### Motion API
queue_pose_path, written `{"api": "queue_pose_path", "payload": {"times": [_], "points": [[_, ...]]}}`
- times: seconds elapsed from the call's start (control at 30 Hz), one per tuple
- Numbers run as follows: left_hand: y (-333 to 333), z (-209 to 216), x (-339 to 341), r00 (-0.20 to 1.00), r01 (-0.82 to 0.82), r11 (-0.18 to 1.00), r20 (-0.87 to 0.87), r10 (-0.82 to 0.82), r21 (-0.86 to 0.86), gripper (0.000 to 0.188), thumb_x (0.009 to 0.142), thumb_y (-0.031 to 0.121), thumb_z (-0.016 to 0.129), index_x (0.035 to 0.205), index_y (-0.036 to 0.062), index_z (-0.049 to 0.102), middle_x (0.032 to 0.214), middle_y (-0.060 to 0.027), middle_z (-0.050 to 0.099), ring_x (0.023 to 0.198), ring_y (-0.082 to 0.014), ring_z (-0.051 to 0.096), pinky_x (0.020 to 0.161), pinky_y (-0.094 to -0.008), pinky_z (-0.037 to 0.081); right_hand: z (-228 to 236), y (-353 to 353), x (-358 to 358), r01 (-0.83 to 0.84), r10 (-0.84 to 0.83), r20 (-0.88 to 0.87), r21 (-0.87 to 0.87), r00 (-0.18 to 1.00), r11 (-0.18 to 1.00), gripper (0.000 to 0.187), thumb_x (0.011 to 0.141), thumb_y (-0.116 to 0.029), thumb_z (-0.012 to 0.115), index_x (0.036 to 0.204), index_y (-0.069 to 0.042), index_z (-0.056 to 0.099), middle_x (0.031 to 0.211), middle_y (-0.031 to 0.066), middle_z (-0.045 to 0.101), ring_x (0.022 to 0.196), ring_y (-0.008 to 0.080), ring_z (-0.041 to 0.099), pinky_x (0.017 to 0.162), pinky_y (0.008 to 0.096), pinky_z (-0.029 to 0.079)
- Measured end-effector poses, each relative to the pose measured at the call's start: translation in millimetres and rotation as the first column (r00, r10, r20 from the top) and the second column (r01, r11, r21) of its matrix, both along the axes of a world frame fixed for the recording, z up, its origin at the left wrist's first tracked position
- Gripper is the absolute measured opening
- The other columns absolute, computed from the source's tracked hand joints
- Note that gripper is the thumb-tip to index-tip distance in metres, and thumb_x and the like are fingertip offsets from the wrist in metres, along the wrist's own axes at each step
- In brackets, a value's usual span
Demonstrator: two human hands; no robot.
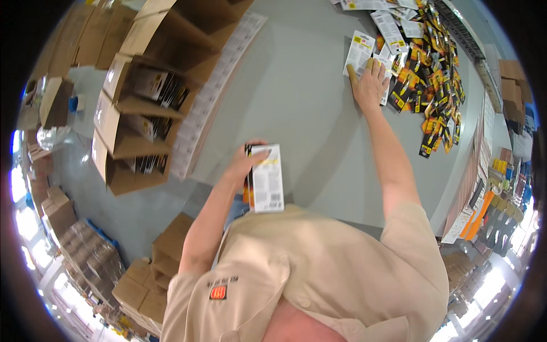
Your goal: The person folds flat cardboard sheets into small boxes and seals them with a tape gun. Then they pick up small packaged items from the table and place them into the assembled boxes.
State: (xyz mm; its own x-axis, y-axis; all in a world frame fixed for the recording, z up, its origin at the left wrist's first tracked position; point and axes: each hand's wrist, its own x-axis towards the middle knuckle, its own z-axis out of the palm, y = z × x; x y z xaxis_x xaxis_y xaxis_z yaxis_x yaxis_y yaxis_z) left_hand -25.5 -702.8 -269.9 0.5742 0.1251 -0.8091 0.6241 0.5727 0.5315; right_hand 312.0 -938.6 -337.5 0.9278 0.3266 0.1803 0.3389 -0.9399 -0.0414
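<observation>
My left hand [241, 164] is closed around a small stack of carded packages [268, 183], held near my body with a white printed back facing up. Black and orange edges show along the stack's left side. At the far right of the grey table, my right hand [369, 90] lies with fingers stretched and thumb apart over white-backed packages. One white card [359, 49] with a hang hole pokes out beyond its fingertips. Beside that hand spreads a loose pile of black, orange and yellow carded packages [439, 77], some showing white backs.
Along the table's left side stands a row of open cardboard boxes [145, 105], several with black-and-white packages inside. A strip of white printed labels [213, 85] runs beside them. Stacked cartons [139, 288] are on the floor at left. A metal rail [456, 25] borders the far right.
</observation>
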Motion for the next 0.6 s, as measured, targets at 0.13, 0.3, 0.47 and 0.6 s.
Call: {"api": "queue_pose_path", "payload": {"times": [0.13, 0.3, 0.47, 0.6], "points": [[14.2, -17.6, 3.8, 0.991, 0.048, 0.998, 0.122, -0.054, 0.051, 0.034, 0.089, 0.008, 0.071, 0.122, 0.0098, 0.065, 0.1, -0.0043, 0.069, 0.087, -0.0154, 0.067, 0.078, -0.0338, 0.057, 1.5, -22.1, -56.6, -0.207, 0.199, 0.082, 0.096, 0.977, 0.974, 0.075, 0.095, -0.052, 0.062, 0.144, 0.001, 0.046, 0.155, 0.0186, 0.041, 0.147, 0.035, 0.033, 0.115, 0.0578, 0.029], [32.6, -32.3, -4.9, 0.976, 0.113, 0.994, 0.188, -0.11, -0.002, 0.032, 0.093, 0.013, 0.066, 0.125, 0.0064, 0.066, 0.099, -0.0048, 0.07, 0.088, -0.0139, 0.068, 0.079, -0.0312, 0.057, 27.7, -3.5, -83.2, -0.123, 0.204, -0.199, 0.354, 0.958, 0.927, 0.048, 0.093, -0.025, 0.065, 0.13, 0.002, 0.054, 0.123, 0.0217, 0.059, 0.111, 0.0398, 0.059, 0.095, 0.0492, 0.047], [49.5, -30.4, -15.8, 0.985, 0.028, 0.999, 0.171, -0.024, -0.02, 0.028, 0.094, 0.017, 0.066, 0.12, 0.0053, 0.066, 0.098, -0.0063, 0.07, 0.086, -0.0144, 0.068, 0.077, -0.0317, 0.058, 86.1, 57.7, -186.4, -0.093, 0.155, -0.226, 0.264, 0.962, 0.96, 0.037, 0.089, -0.006, 0.059, 0.125, -0.003, 0.057, 0.105, 0.0232, 0.058, 0.092, 0.0433, 0.06, 0.075, 0.0499, 0.051], [54.7, -27.9, -19.4, 0.972, 0.111, 0.992, 0.203, -0.12, 0.056, 0.029, 0.091, 0.015, 0.068, 0.118, 0.0043, 0.064, 0.102, -0.0097, 0.071, 0.088, -0.0163, 0.069, 0.078, -0.0323, 0.058, 136.7, 112.6, -317.5, -0.595, 0.573, -0.603, 0.193, 0.555, 0.78, 0.034, 0.095, -0.03, 0.061, 0.119, -0.005, 0.059, 0.111, 0.0164, 0.06, 0.098, 0.0352, 0.064, 0.087, 0.0488, 0.051]]}}
